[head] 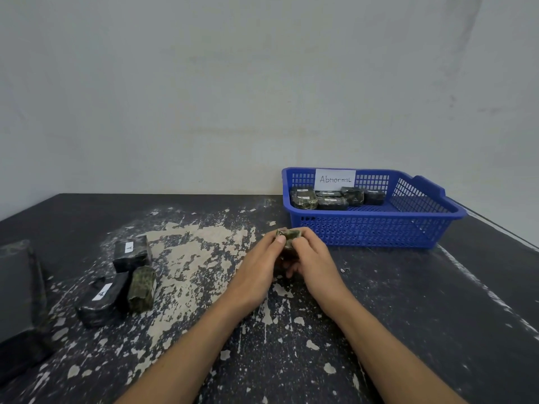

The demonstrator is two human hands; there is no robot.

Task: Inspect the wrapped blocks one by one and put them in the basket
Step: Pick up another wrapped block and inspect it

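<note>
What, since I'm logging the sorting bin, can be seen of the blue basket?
The blue basket is rectangular plastic, with lattice walls and floor and a raised handle at its right end. It sits upright on the dark table, far right, near the wall. A white label reading "Abnormal" stands against its back wall. Several dark wrapped blocks lie in its left half.

Held block (288, 235) mostly hidden; dark slab (17, 287) cut off by left edge

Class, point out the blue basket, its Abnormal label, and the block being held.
blue basket (379, 231): head view, front wall.
Abnormal label (335, 179): head view, paper's middle.
held block (288, 235): head view, exposed top.
</note>
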